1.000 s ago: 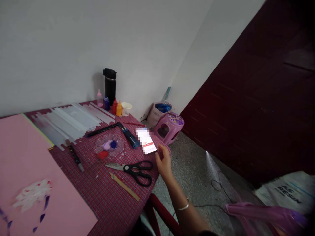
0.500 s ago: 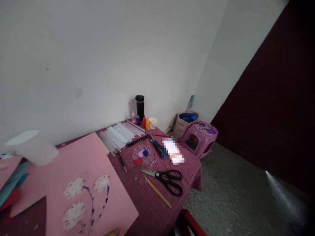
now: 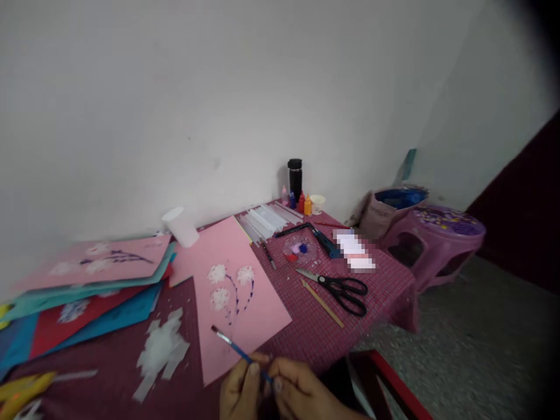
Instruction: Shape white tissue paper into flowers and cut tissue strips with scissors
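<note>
Paintbrush (image 3: 238,350): blue handle, silver ferrule, dark reddish-brown bristles. Held slanted in both hands (image 3: 241,389), bristle end pointing away and left, over near part of pink paper (image 3: 256,318). Paper flat on surface (image 3: 175,388), three white dabbed blooms, dark blue dashed stems.

Counter (image 3: 280,344): maroon, finely checked at right. Paper (image 3: 262,315): pink; flowers white with red dots, stems dark blue. Brush (image 3: 238,350): blue handle. Stool (image 3: 405,248): pink, purple-and-yellow patterned top. Flask (image 3: 296,179): black.
</note>
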Available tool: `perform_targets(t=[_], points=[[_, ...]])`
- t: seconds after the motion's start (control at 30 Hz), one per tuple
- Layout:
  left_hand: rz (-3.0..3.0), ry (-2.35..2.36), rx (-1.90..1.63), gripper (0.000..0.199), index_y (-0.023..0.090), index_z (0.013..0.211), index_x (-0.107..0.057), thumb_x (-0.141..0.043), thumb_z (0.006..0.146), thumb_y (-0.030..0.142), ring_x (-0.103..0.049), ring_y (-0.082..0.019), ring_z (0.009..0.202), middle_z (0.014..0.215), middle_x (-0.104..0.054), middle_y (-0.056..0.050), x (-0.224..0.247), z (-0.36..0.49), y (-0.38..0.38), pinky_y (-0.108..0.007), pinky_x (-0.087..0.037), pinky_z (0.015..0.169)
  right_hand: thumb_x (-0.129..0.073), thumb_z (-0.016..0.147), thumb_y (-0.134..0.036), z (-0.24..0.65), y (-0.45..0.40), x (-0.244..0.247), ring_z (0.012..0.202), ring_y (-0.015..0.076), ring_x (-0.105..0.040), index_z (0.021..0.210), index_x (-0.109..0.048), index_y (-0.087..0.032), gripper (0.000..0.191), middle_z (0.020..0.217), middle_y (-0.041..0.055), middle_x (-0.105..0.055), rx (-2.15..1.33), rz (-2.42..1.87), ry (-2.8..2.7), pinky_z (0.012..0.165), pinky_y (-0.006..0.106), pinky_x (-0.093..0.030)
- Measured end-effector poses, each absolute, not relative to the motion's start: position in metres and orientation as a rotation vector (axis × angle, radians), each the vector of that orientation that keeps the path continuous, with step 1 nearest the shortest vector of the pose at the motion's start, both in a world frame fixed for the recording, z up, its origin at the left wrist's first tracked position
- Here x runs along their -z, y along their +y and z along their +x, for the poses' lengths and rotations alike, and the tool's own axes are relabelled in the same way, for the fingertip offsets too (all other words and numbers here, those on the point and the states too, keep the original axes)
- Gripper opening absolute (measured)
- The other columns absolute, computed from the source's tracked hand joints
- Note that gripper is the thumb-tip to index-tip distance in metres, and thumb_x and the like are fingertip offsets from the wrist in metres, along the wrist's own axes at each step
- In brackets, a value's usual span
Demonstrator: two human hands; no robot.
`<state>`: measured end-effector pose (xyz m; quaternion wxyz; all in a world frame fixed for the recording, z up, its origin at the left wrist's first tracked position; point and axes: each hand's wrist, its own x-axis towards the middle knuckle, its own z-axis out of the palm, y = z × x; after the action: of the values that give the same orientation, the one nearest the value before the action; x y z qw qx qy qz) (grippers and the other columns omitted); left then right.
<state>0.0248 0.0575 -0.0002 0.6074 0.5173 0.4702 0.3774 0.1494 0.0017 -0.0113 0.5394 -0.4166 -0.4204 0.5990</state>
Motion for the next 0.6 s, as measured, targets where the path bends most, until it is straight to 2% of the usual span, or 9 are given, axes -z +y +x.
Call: perform_targets(t=[0.13,0.27,0.33,0.47,0.6], points=[[1.208,1.049,-0.897,0.045,0.015,0.072,-0.064,-0.067,0.072,0.06,-0.048,-0.012,0.048,0.052,-0.054,0.001,-0.01,0.022,0.035,-0.021,-0.04,0.046,-0.039,0.081,-0.078,0.144,-0.02,-0.007,0.04,0.0068,-0.032,0.078,-0.044,-0.02,0.058,0.048,-0.009,-0.039,-1.414,-0.984,-1.077,0.045,0.02,-0.032],[1.203,0.936,-0.819,0.042,0.015,0.079,-0.065,-0.06,0.08,0.056,-0.049,-0.013,0.04,0.046,-0.053,0.002,-0.01,0.028,0.01,-0.022,-0.041,0.042,-0.041,0.084,-0.073,0.15,-0.036,-0.014,0.041,0.0074,-0.035,0.078,-0.045,-0.02,0.053,0.048,-0.0088,-0.039,-1.379,-0.945,-1.108,0.048,0.021,-0.035],[1.181,0.914,-0.827,0.04,0.015,0.08,-0.067,-0.063,0.078,0.055,-0.051,-0.013,0.041,0.046,-0.055,0.002,-0.006,0.028,0.002,-0.023,-0.044,0.043,-0.041,0.084,-0.073,0.153,-0.04,-0.011,0.042,0.0074,-0.036,0.077,-0.045,-0.02,0.053,0.048,-0.0086,-0.04,-1.378,-0.929,-1.138,0.049,0.022,-0.036],[1.056,0.941,-0.878,0.039,0.016,0.088,-0.068,-0.071,0.071,0.051,-0.057,-0.015,0.048,0.059,-0.063,-0.001,0.006,0.017,-0.006,-0.025,-0.049,0.047,-0.041,0.084,-0.073,0.151,-0.041,0.0,0.042,0.0069,-0.037,0.077,-0.045,-0.02,0.054,0.048,-0.0089,-0.041,-1.412,-0.88,-1.168,0.051,0.022,-0.038],[1.052,0.944,-0.884,0.034,0.017,0.087,-0.068,-0.07,0.073,0.049,-0.056,-0.015,0.048,0.056,-0.061,0.001,0.007,0.003,-0.002,-0.026,-0.049,0.048,-0.041,0.087,-0.07,0.141,-0.033,0.005,0.041,0.0065,-0.038,0.078,-0.045,-0.019,0.052,0.049,-0.0082,-0.043,-1.493,-0.854,-1.168,0.049,0.021,-0.037]])
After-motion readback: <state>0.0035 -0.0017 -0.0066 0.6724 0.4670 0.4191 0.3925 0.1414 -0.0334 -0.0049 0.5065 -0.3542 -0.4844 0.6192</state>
